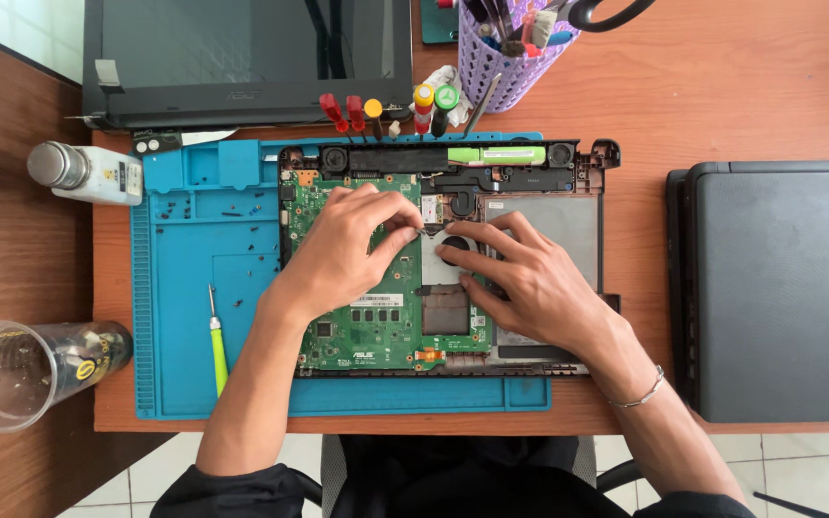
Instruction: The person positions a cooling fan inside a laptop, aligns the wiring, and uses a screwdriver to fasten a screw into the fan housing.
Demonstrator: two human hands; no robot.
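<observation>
An opened laptop base (587, 158) lies on a blue work mat (184, 288), its green circuit board (376, 331) bared. My left hand (343, 254) rests over the board, thumb and fingertips pinched together on something small near the middle; what it pinches is hidden. My right hand (520, 273) lies flat to its right, fingers spread on the silver cooler plate (434, 269) and the round fan (453, 251). A thin bracelet circles my right wrist.
A green-handled screwdriver (217, 345) lies on the mat's left with small loose screws. Beyond: a closed laptop lid (242, 58), white bottle (88, 173), several screwdrivers (386, 110), purple tool cup (510, 58). A clear cup (21, 369) lies left; a black laptop (779, 288) right.
</observation>
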